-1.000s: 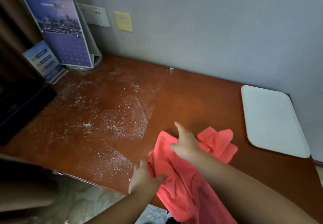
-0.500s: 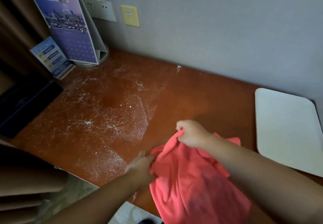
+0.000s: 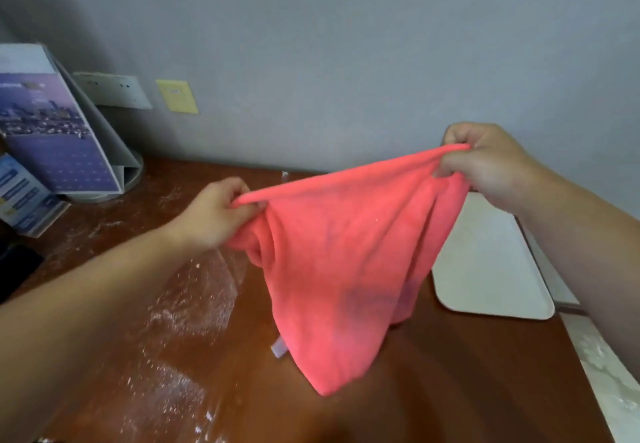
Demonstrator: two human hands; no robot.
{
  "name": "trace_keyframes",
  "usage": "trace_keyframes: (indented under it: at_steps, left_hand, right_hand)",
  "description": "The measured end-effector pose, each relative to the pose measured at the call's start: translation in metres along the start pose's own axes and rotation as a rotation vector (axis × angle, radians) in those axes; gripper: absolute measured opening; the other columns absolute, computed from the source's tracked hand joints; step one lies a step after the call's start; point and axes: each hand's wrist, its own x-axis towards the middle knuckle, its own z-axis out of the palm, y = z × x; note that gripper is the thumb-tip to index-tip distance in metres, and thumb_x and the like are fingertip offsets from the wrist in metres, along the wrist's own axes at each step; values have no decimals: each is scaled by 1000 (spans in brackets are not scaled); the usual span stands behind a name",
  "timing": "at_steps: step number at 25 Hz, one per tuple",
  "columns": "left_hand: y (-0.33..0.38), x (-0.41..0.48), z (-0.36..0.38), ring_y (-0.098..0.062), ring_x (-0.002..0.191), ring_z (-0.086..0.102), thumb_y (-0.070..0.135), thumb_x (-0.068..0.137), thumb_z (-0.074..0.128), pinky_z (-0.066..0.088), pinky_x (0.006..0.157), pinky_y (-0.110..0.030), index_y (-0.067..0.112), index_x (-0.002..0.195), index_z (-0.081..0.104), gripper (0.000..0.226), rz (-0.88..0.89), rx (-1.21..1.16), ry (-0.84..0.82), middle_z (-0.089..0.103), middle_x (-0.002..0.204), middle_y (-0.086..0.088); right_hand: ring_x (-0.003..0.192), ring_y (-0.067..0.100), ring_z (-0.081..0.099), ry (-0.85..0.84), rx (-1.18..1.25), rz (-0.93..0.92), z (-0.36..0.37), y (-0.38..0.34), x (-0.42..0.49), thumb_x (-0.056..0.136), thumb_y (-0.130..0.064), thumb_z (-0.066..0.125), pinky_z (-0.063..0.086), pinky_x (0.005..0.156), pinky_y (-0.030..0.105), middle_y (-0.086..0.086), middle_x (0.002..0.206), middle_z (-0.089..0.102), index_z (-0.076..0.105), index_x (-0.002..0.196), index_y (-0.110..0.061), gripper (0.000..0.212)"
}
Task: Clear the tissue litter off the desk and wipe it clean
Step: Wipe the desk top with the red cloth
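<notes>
Pink cloth now raised over the worktop, stretched between your left hand and right hand, fingers pinching its top edge. Dust unwiped.

Desk centre-left seems open; tray right, stand left.

Arms outstretched; left hand and right hand held apart, each pinching the cloth
</notes>
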Motion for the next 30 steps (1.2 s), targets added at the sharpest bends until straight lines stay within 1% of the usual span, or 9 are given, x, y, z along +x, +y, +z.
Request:
trace_keyframes:
  at_steps: [6,10,13,16,20,23,25,28,30]
  left_hand:
    - [97,68,-58,-27,69,46,45,78,61,33,60,-34,13,75,47,35,405,433,377,47,69,-7]
    - [108,51,-70,-27,61,43,56,62,65,31,58,-32,12,73,45,50,511,488,434,42,58,-4]
    - [69,14,-57,-26,58,47,62,52,79,33,54,-30,14,73,45,63,481,587,236,42,56,1]
    - [-1,-34,-30,-18,56,50,78,46,64,34,47,-20,26,71,48,60,477,645,-34,48,62,10]
    - [-70,-105,16,-1,86,52,83,57,42,41,77,-13,34,96,52,64,240,688,-598,53,95,17]
    - [-82,-119,34,-3,88,53,68,73,54,43,79,-16,32,85,47,38,153,697,-708,56,98,10]
    - [-76,-93,30,-8,90,54,57,83,55,44,78,-20,27,86,49,31,151,758,-576,55,94,8]
    - [-66,-35,30,-18,112,47,39,91,52,41,98,-32,22,106,51,22,171,918,-253,51,115,1]
    - [-64,-9,41,-24,136,25,29,91,51,24,112,-42,24,135,39,46,91,896,-111,32,145,-4]
  right_hand:
    - [33,-1,34,371,-60,-105,-56,-16,36,72,1,70,26,38,12,-8,42,44,44,57,-19,36]
    - [43,-1,47,387,-20,-155,-72,-20,18,74,-2,73,38,47,12,-12,45,57,54,64,-23,30]
    - [46,-9,53,161,-103,-95,-55,-4,-25,75,7,69,39,53,2,-20,47,60,65,74,-12,20]
    - [49,-8,53,-142,-155,30,-19,41,-85,72,5,74,42,57,9,-13,50,63,69,67,-14,20]
    - [50,-4,50,-570,-311,257,33,107,-151,72,4,71,39,53,15,-9,50,59,66,51,-26,37]
    - [49,-5,50,-776,-382,355,57,121,-157,72,5,68,40,54,13,-12,47,58,62,48,-25,38]
    - [53,0,52,-691,-362,368,62,126,-128,72,8,68,41,57,16,-9,51,58,62,53,-20,35]
    - [79,18,62,-131,-165,390,67,132,-70,77,1,70,44,79,27,8,84,68,70,82,-9,11]
    - [116,27,55,166,-296,368,80,135,-49,81,-16,70,38,99,32,12,125,60,59,123,-8,43]
